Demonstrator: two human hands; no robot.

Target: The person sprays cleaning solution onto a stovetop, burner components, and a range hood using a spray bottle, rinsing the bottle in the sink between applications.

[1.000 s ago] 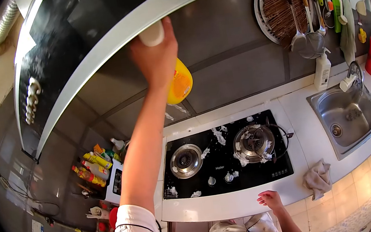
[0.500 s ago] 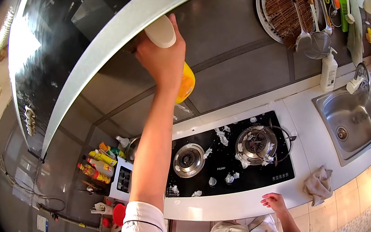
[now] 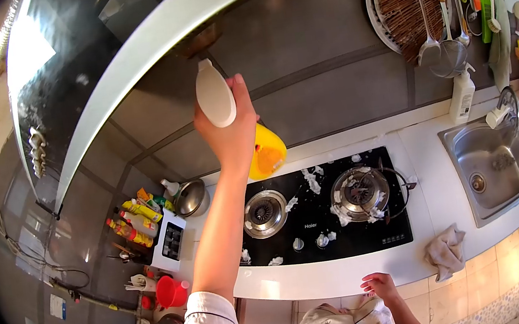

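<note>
My left hand is wrapped round the neck of a spray bottle with a white trigger head and a yellow body. It is raised in front of the grey tiled wall, below the range hood's edge, with the nozzle pointing away from me. Beneath it lies a black two-burner gas hob, dotted with white foam on the glass and round the right burner. My right hand hangs low by the counter's front edge, fingers loosely bent and apart, holding nothing.
The range hood curves overhead at the left. A beige cloth drapes over the counter edge near the sink. A white spray bottle stands by the wall under hanging utensils. A metal bowl and several bottles are at the left.
My left hand has come down from the hood's edge with the spray bottle, whose white head now shows fully. My right hand stays low, nearly unmoved.
</note>
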